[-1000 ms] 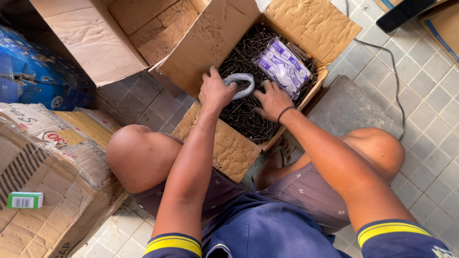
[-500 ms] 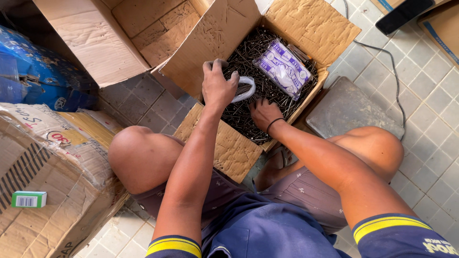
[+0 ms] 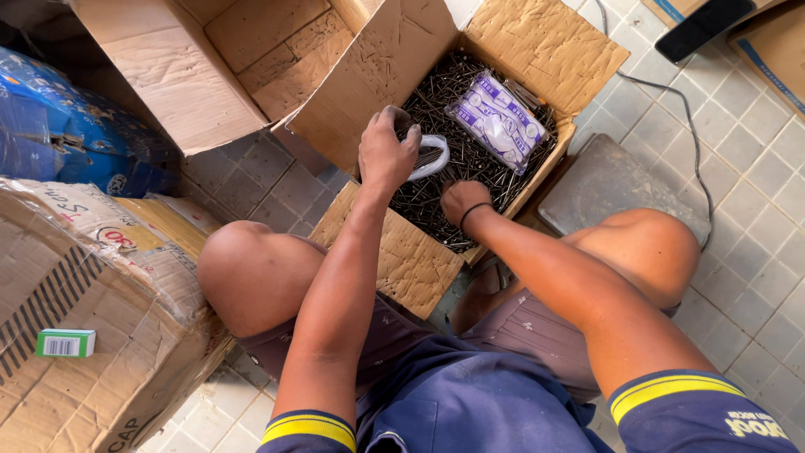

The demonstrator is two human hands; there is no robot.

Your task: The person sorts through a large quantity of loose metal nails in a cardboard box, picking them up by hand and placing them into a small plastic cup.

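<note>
Bright even daylight, soft shadows, sharp focus.

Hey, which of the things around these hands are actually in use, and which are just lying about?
In use: left hand holding small clear plastic bag; right hand in loose dark nails; open cardboard box.

Lying about: printed packet, green carton, blue sack, grey slab, black cable.

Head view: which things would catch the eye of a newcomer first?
An open cardboard box full of dark nails sits in the middle, both hands inside. The left hand holds a small clear plastic bag; the right hand digs into the nails. Printed packets lie on top.
</note>
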